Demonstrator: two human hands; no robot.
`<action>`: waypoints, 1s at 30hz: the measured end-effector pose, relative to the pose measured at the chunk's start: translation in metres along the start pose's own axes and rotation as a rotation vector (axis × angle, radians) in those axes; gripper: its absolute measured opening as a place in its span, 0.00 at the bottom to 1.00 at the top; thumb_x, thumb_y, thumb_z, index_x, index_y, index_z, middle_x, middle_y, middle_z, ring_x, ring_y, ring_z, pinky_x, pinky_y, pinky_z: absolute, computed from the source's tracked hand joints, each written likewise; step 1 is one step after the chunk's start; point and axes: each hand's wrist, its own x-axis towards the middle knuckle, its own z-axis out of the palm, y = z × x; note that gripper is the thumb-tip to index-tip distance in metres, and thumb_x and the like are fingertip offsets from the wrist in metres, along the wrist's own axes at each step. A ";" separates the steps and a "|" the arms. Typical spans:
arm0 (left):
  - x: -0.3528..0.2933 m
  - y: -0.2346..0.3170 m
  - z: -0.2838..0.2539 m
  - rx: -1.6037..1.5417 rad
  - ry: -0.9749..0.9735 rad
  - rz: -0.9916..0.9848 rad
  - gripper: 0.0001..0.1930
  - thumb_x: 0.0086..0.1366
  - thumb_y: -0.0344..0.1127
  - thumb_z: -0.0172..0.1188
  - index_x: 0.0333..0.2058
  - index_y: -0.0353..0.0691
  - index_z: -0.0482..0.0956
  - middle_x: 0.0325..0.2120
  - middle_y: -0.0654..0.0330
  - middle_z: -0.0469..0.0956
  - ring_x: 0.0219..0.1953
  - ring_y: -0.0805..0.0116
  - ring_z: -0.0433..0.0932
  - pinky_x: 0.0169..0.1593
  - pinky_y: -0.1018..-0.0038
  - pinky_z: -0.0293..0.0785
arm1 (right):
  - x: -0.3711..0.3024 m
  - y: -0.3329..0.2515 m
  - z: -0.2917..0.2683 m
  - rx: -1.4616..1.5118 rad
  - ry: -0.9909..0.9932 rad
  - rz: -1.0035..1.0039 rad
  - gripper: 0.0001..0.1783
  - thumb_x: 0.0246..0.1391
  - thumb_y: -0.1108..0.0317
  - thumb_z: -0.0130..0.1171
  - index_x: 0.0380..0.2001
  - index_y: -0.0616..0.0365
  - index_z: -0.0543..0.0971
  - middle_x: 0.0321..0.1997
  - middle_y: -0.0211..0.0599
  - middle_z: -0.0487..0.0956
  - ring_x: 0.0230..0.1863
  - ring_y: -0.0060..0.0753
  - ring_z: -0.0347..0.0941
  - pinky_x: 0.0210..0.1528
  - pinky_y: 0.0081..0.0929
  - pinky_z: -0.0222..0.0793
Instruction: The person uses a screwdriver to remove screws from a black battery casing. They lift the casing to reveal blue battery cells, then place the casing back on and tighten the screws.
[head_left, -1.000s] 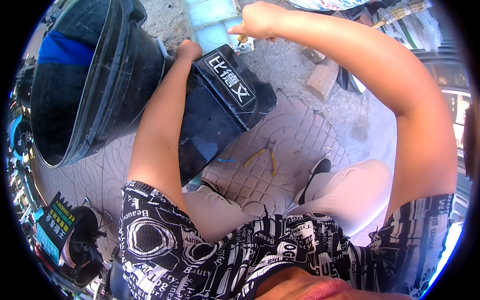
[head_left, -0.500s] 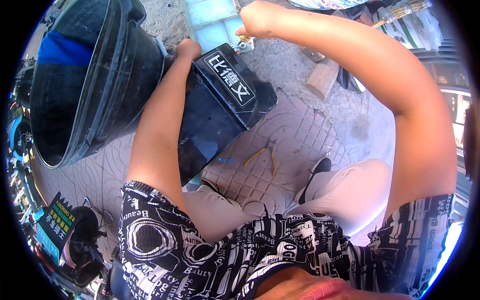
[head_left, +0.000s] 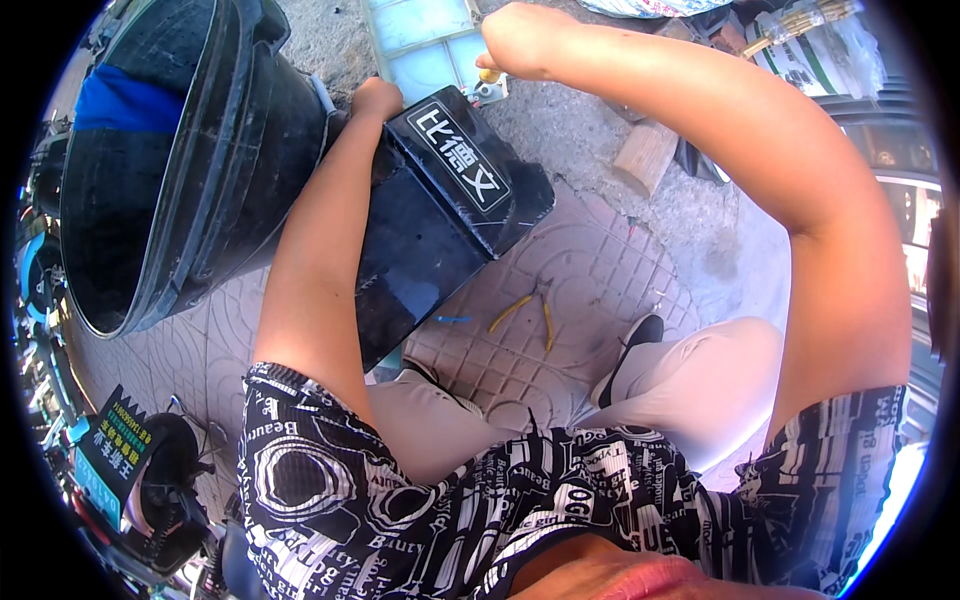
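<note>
Head view: the handwork looks under way to me, because the right hand is busy, but how much is done and how much is left I cannot judge from here. The place seems outdoors, with patterned paving near the person and rough concrete to the right and beyond. A parked two-wheeler is at the lower left. A big black bucket has its mouth toward the left; some blue cloth shows inside. Just beside it is a black case, with a label on top and its visible shell unopened. Past its far end, a pale blue divided tray lies on the concrete. A short wooden log lies to the right. The left hand is at the far-left edge of the case; its fingers are hidden, so I cannot tell its grip. The right hand is at the tray's near-right corner, its grip clenched. Yellow-handled pliers lie spread on the paving, near a thin blue strip. Smallest is the yellow piece that the right hand seems to pinch; its kind is unclear.
</note>
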 end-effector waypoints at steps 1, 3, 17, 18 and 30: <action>-0.002 0.003 -0.002 -0.043 0.004 -0.031 0.15 0.59 0.35 0.49 0.41 0.41 0.82 0.45 0.50 0.78 0.45 0.53 0.78 0.48 0.63 0.75 | -0.001 0.000 0.003 -0.045 0.109 -0.025 0.13 0.51 0.63 0.58 0.40 0.52 0.79 0.42 0.46 0.79 0.46 0.47 0.76 0.46 0.42 0.73; -0.002 0.003 -0.002 -0.022 0.002 -0.022 0.15 0.59 0.35 0.49 0.41 0.41 0.82 0.45 0.50 0.78 0.46 0.53 0.78 0.48 0.63 0.75 | -0.005 -0.002 0.011 -0.135 0.328 -0.079 0.13 0.53 0.62 0.58 0.41 0.52 0.79 0.43 0.48 0.79 0.46 0.46 0.76 0.46 0.40 0.73; 0.006 -0.001 0.006 0.138 0.030 0.154 0.14 0.59 0.35 0.48 0.36 0.38 0.82 0.39 0.47 0.79 0.41 0.50 0.80 0.43 0.59 0.77 | -0.004 0.003 0.020 -0.122 0.427 -0.131 0.15 0.47 0.62 0.63 0.39 0.55 0.80 0.42 0.47 0.80 0.44 0.47 0.77 0.45 0.40 0.73; 0.006 -0.001 0.006 0.159 0.002 0.131 0.14 0.59 0.36 0.49 0.37 0.40 0.83 0.40 0.49 0.80 0.42 0.53 0.80 0.44 0.60 0.77 | -0.006 0.000 0.020 -0.126 0.603 -0.216 0.14 0.46 0.62 0.63 0.37 0.56 0.82 0.41 0.47 0.81 0.44 0.48 0.77 0.45 0.40 0.73; 0.004 -0.002 0.004 0.182 0.004 0.130 0.14 0.59 0.36 0.50 0.38 0.41 0.83 0.41 0.52 0.80 0.44 0.55 0.79 0.45 0.62 0.77 | -0.007 0.003 0.011 -0.171 0.543 -0.239 0.15 0.46 0.62 0.64 0.38 0.55 0.81 0.41 0.47 0.80 0.45 0.46 0.77 0.45 0.40 0.73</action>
